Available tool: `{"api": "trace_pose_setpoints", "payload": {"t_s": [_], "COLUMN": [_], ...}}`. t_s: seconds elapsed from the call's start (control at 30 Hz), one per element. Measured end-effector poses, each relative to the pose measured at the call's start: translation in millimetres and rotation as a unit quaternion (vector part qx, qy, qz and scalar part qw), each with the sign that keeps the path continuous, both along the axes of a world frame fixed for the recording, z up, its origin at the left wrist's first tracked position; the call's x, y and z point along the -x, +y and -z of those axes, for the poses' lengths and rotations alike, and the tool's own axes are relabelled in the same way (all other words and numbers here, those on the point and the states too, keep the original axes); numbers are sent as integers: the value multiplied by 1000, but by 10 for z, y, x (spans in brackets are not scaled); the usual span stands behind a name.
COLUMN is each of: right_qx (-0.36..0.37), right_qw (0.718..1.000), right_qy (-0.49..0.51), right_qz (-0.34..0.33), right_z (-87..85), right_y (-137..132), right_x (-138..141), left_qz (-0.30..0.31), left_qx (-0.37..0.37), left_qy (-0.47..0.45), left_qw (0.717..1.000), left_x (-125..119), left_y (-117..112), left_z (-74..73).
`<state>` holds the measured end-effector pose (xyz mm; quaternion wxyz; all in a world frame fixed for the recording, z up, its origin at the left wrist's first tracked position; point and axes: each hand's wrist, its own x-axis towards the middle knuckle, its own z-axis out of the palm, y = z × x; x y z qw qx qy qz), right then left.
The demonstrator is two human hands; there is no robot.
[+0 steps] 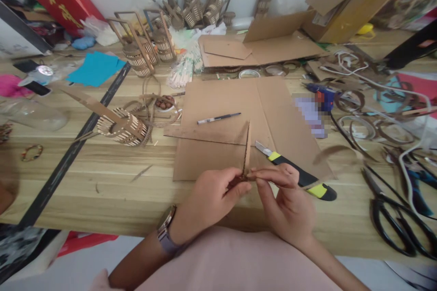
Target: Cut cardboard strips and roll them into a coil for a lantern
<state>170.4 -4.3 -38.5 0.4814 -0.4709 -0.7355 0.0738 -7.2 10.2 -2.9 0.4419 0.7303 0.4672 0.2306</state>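
Note:
A narrow cardboard strip (247,148) stands upright between my hands at the front of the table. My left hand (215,195) pinches its lower end between thumb and fingers. From the other side, my right hand (290,200) closes its thumb and index finger at the same spot. A thin brown strip (336,151) curves out to the right from behind my right hand; whether that hand grips it I cannot tell. Just beyond my right hand lies a yellow-and-black utility knife (293,170), blade out. A pen (218,118) rests on the flat cardboard sheet (232,95).
At left stands a small slatted basket (124,127) made of sticks and cardboard. Several similar handled baskets (136,57) stand farther back. On the right are black-handled scissors (392,218), a blue glue gun (321,95), a white cable (406,163) and cardboard rings (358,127).

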Motion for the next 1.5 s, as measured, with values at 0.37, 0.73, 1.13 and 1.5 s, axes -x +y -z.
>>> {"api": "trace_pose_setpoints", "payload": {"t_s": [0.37,0.73,1.13,1.5], "right_qx": [-85,-31,51,83], "right_qw": [992,998,994,934], "right_qy": [-89,-47,96,-307], "right_qz": [-14,-7,-1,162], "right_z": [-86,-44,18,380], "right_y": [8,-21,-5,257], "right_x": [-17,-34,-10,-664], "left_qz": [-32,-14,0,-87], "left_qx": [-74,-30,101,224], "left_qy": [21,-24,-80,-160], "left_qw": [997,999,992,957], "left_x": [-63,-33,17,48], "left_y": [-34,-40,20,111], "left_z": [-17,-3,-41,85]}}
